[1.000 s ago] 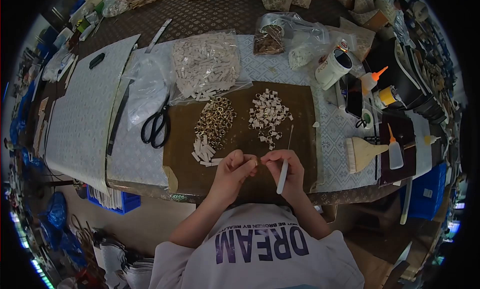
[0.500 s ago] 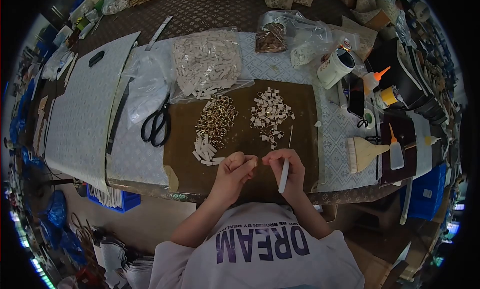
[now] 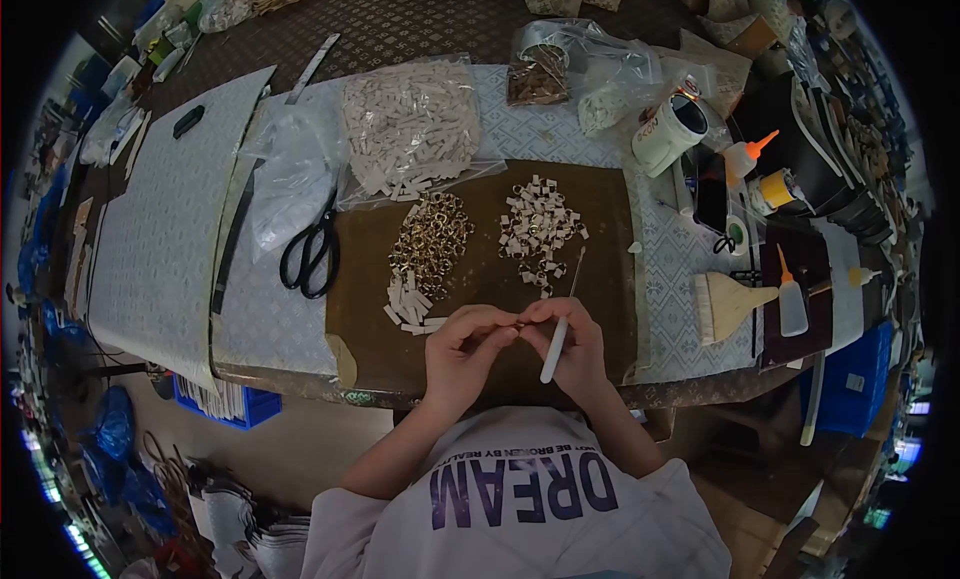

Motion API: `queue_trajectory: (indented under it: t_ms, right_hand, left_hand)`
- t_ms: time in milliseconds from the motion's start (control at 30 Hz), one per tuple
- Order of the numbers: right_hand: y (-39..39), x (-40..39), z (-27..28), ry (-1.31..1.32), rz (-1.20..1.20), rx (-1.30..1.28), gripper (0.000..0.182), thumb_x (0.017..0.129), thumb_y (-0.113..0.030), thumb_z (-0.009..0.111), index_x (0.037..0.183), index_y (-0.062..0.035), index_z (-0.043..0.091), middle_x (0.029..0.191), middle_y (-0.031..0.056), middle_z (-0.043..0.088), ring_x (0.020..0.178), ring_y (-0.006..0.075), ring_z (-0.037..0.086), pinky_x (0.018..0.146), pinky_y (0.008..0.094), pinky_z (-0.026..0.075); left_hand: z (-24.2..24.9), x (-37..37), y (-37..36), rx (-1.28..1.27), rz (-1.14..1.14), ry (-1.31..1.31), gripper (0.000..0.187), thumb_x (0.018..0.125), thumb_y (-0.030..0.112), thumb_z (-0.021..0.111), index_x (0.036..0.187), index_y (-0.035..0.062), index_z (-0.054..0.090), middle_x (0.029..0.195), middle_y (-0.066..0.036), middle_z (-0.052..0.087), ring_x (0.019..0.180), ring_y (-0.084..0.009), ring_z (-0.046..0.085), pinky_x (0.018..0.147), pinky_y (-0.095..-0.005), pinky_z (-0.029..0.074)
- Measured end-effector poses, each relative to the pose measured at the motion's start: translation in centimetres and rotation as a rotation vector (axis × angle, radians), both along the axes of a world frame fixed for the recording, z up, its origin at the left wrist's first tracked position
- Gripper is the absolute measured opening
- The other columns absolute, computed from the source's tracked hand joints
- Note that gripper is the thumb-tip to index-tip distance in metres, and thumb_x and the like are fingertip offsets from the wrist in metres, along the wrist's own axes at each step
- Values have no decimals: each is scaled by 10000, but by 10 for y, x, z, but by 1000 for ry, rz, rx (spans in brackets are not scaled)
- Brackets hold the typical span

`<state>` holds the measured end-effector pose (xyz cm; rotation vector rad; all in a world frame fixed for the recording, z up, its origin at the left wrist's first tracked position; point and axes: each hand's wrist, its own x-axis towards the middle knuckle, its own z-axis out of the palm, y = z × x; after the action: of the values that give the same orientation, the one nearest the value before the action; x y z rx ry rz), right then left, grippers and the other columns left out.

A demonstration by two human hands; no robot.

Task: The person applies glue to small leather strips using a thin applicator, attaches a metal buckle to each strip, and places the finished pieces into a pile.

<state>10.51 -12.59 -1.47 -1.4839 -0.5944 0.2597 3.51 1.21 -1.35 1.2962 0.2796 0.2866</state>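
My left hand (image 3: 465, 351) and my right hand (image 3: 578, 351) meet over the near part of the brown mat (image 3: 600, 329), fingertips pinched together. A tiny piece seems to sit between them, too small and covered to name. In my right hand lies a slim white-handled tool (image 3: 554, 353) with a thin metal shaft pointing away from me. Beyond my left hand are small white strips (image 3: 408, 301) and a heap of gold-coloured metal rings (image 3: 432, 244). Farther right is a pile of rings with white pieces on them (image 3: 540, 224).
A clear bag of white strips (image 3: 410, 124) lies behind the mat. Black-handled scissors (image 3: 310, 259) rest at left. To the right are a wide brush (image 3: 735, 307), a glue bottle (image 3: 792, 304), a white can (image 3: 668, 134) and a phone (image 3: 711, 194).
My hands have come together, fingertips now touching where a small gap was. My left fingers have straightened from a curled pose, and the white-handled tool has tilted slightly.
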Motion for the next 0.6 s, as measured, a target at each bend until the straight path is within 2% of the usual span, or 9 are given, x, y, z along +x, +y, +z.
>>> queue_trajectory:
  t_ms: [67,167,300,467,500,567,600]
  right_hand:
    - [-4,2,1,-75,24,-127,247,779,99,624,968,-21,518,939,96,587,832,132,597,714,235,487]
    - [-4,3,2,-56,58,-137,226,779,101,611,918,-31,491,886,84,569,772,118,567,681,220,459]
    - [-2,-3,6,-41,60,-144,230,809,96,565,848,-47,388,891,72,542,754,99,514,663,206,427]
    - [-5,-7,-4,203,-12,28,230,817,79,568,836,-50,378,857,61,520,752,86,498,676,200,416]
    - [-6,-7,-7,252,-23,88,230,816,75,574,828,-48,380,838,57,514,748,80,492,670,197,411]
    - [-12,-8,-11,191,-27,25,226,822,70,572,826,-47,378,846,53,512,760,79,494,679,198,411]
    - [-15,-8,-13,163,-30,-3,224,825,67,571,825,-46,377,850,52,511,766,79,495,684,199,412]
  left_hand:
    - [-1,-1,1,-6,-19,27,163,805,-84,610,949,-9,631,915,-65,630,785,-110,602,712,-222,489]
    - [-1,1,4,103,-40,-17,149,784,-93,622,908,-15,646,898,-74,632,779,-128,611,702,-229,495]
    - [0,5,11,412,-76,-79,174,750,-105,632,872,12,670,856,-79,633,755,-145,620,661,-235,499]
    - [-4,6,0,851,27,-266,194,739,-78,651,892,38,681,836,-78,634,701,-160,623,582,-228,490]
    - [-2,6,-4,735,-6,-174,188,743,-72,649,891,39,682,837,-75,633,712,-153,619,603,-228,488]
    - [5,7,-8,507,-59,10,177,751,-61,645,889,42,685,839,-68,630,735,-140,612,645,-229,483]
    - [-6,9,-5,370,-133,37,158,792,-24,630,936,25,673,832,-68,638,728,-130,609,660,-221,476]
